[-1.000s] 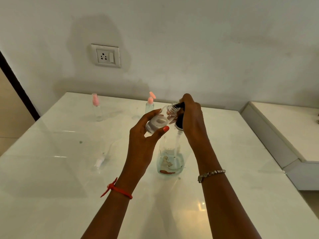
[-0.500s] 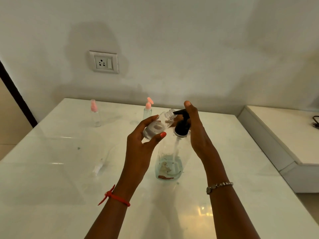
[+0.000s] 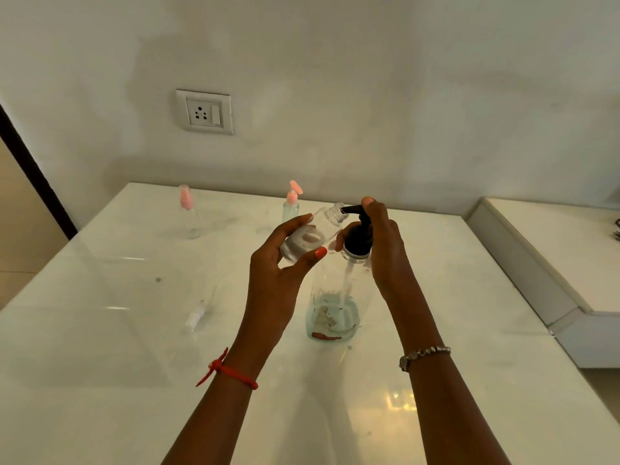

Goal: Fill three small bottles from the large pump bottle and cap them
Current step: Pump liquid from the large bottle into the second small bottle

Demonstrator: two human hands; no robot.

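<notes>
The large clear pump bottle [image 3: 333, 307] stands mid-table with a little bluish liquid at its bottom and a black pump head [image 3: 358, 237]. My right hand [image 3: 384, 243] wraps round the pump head, a fingertip on its top. My left hand [image 3: 278, 273] grips an uncapped small clear bottle [image 3: 310, 238], tilted with its mouth at the black nozzle tip. Two small bottles stand at the back: one with a pink spray cap [image 3: 188, 213] and one with a pink pump cap [image 3: 291, 203]. A loose white cap piece [image 3: 196, 317] lies on the table to the left.
The white glossy table [image 3: 134, 364] reaches the wall, which carries a socket plate [image 3: 204, 111]. A lower white ledge [image 3: 553, 263] runs along the table's right side. A dark door frame [image 3: 30, 169] stands at the far left.
The pump head has risen from its pressed-down position and my right hand has lifted with it. The small bottle stays tilted at the nozzle.
</notes>
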